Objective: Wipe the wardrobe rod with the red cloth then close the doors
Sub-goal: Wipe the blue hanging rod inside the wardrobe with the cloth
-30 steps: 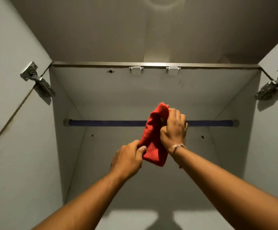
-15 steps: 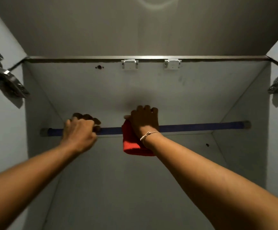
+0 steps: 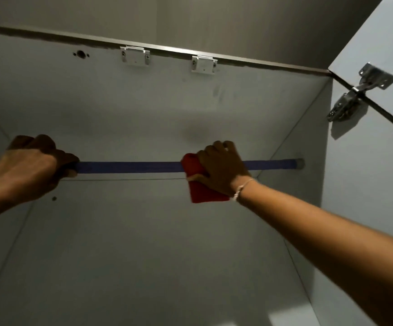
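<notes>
A blue wardrobe rod (image 3: pixel 129 167) runs level across the inside of the white wardrobe. My left hand (image 3: pixel 30 165) is closed around the rod near its left end. My right hand (image 3: pixel 223 168) presses a folded red cloth (image 3: pixel 202 192) over the rod right of the middle; the cloth hangs below my palm. The rod's right end (image 3: pixel 294 164) meets the side wall. The right door (image 3: pixel 376 55) stands open; the left door is out of view.
A metal hinge (image 3: pixel 355 95) sits on the right door at the upper right. Two white catches (image 3: pixel 134 56) (image 3: pixel 203 64) are fixed under the top panel. The back wall (image 3: pixel 143 231) lies behind the rod.
The right hand slid the cloth to the right along the rod. The left hand went from holding the cloth to gripping the rod's left part. The view swung left and tilted.
</notes>
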